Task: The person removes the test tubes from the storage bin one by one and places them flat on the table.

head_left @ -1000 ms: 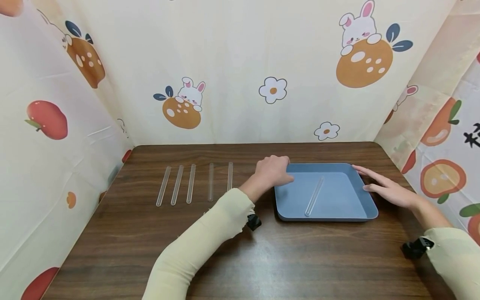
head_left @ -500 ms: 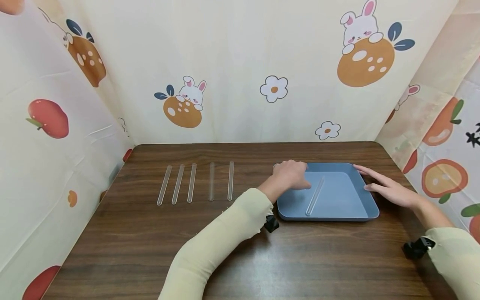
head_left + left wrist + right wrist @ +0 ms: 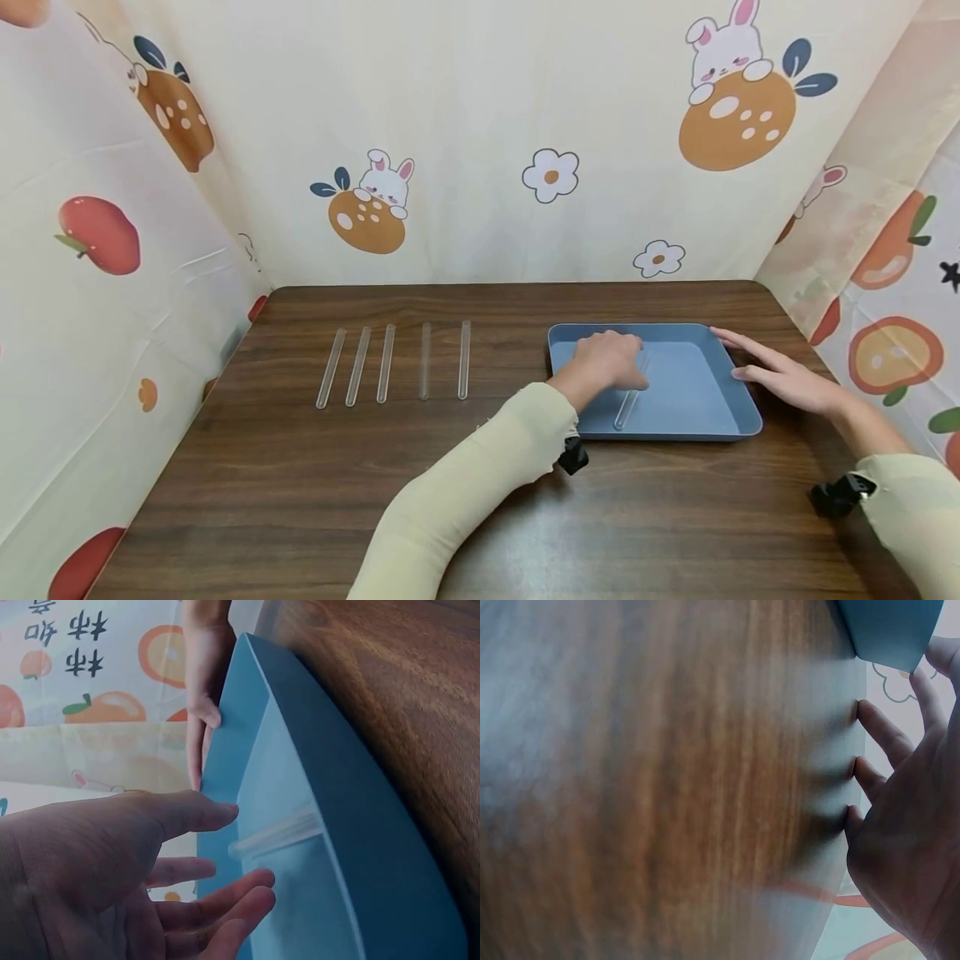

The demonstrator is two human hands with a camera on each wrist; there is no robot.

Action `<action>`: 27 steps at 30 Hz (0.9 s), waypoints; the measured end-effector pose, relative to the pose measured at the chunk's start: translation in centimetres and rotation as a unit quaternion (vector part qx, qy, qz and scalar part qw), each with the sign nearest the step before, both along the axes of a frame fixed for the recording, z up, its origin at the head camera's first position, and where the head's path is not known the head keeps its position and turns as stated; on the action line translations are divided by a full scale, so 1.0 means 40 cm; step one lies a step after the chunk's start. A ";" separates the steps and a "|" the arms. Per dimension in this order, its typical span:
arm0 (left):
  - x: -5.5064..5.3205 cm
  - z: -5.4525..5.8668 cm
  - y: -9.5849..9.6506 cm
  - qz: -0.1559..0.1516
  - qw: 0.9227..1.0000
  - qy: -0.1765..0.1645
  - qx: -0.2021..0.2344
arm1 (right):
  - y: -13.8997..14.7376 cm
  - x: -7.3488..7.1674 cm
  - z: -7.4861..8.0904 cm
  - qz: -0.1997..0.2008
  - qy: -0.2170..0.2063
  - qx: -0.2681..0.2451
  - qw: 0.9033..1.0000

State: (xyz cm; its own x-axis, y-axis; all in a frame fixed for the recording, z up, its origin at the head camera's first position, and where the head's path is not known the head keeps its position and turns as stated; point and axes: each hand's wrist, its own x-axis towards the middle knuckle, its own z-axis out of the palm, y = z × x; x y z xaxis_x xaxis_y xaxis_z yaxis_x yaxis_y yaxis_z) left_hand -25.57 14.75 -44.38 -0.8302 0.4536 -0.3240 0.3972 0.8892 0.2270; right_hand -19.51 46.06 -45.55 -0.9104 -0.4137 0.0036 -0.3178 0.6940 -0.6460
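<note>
A clear test tube [image 3: 626,408] lies at a slant in the blue tray [image 3: 701,400]. Over the tray's left half hovers my left hand [image 3: 609,360], hiding part of the tube from the head camera. In the left wrist view its thumb and fingers are spread apart, with the tube [image 3: 281,832] beyond them and nothing between them. My right hand [image 3: 783,379] rests against the tray's right side, index finger and thumb touching the rim. Its other fingertips [image 3: 859,711] meet the table in the right wrist view.
Several more clear test tubes [image 3: 386,364] lie in a row on the left of the brown wooden table [image 3: 300,500]. A patterned curtain [image 3: 465,125] stands behind the table and along both sides.
My left hand has moved rightward from the tray's left edge to above the test tube inside it. My right hand stays at the tray's right side.
</note>
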 end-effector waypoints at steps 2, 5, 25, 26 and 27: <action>0.000 -0.009 0.008 -0.003 1.000 -0.002 -0.007 | 0.000 0.000 0.000 -0.001 0.000 0.001 1.000; 0.022 0.019 0.007 0.000 1.000 -0.017 -0.016 | -0.001 0.001 -0.001 0.000 0.001 0.000 1.000; 0.102 0.090 -0.007 0.033 0.999 0.004 -0.035 | -0.004 0.000 0.003 0.003 0.007 -0.003 1.000; 0.101 0.088 -0.006 0.032 0.999 0.004 -0.035 | -0.004 0.000 0.002 0.003 0.007 -0.004 1.000; 0.100 0.086 -0.005 0.033 0.999 0.004 -0.036 | -0.004 -0.001 0.001 0.003 0.007 -0.004 1.000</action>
